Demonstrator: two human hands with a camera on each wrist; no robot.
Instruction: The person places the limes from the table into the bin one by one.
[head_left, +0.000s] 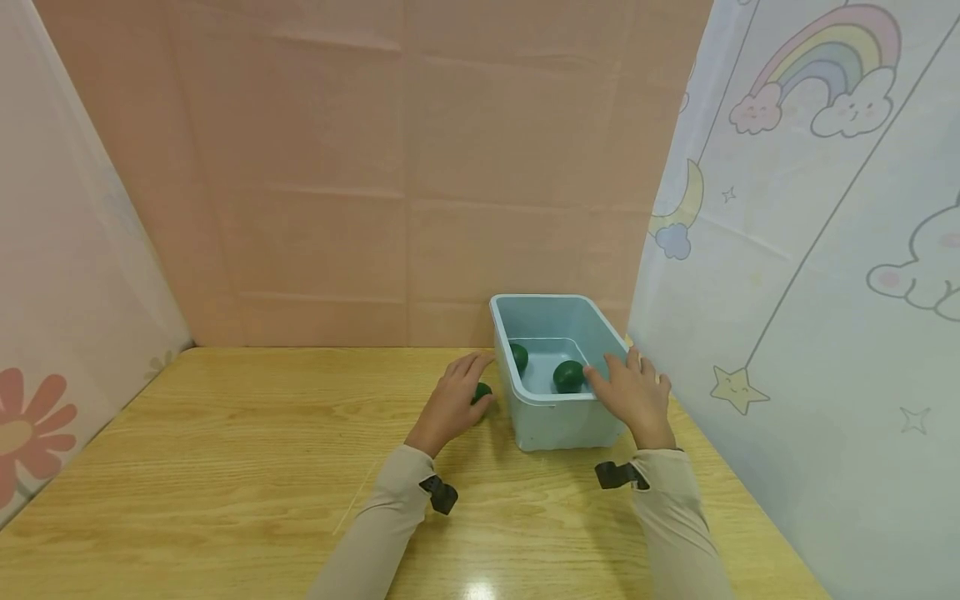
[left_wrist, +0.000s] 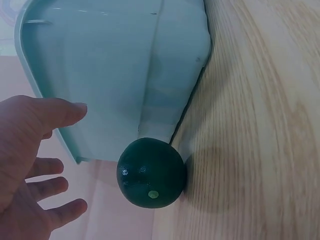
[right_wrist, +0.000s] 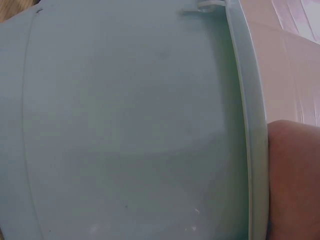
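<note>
A dark green, round, glossy fruit (left_wrist: 151,172) with a pale stem spot sits on the table beside the light blue bin (head_left: 567,423). My left hand (head_left: 453,402) is over this fruit, and in the left wrist view its spread fingers (left_wrist: 65,212) stand apart from it. Inside the bin are two similar green fruits, one (head_left: 568,377) near the front and another (head_left: 519,358) by the left wall. My right hand (head_left: 636,398) lies over the bin's front right corner with relaxed fingers. The bin wall (right_wrist: 130,120) hides most of that hand in the right wrist view.
The wooden table (head_left: 247,467) carries the bin near its back right. A peach sheet (head_left: 337,167) hangs behind, and a patterned white sheet (head_left: 825,350) runs along the right, close to the bin. Another printed sheet (head_left: 67,275) stands on the left.
</note>
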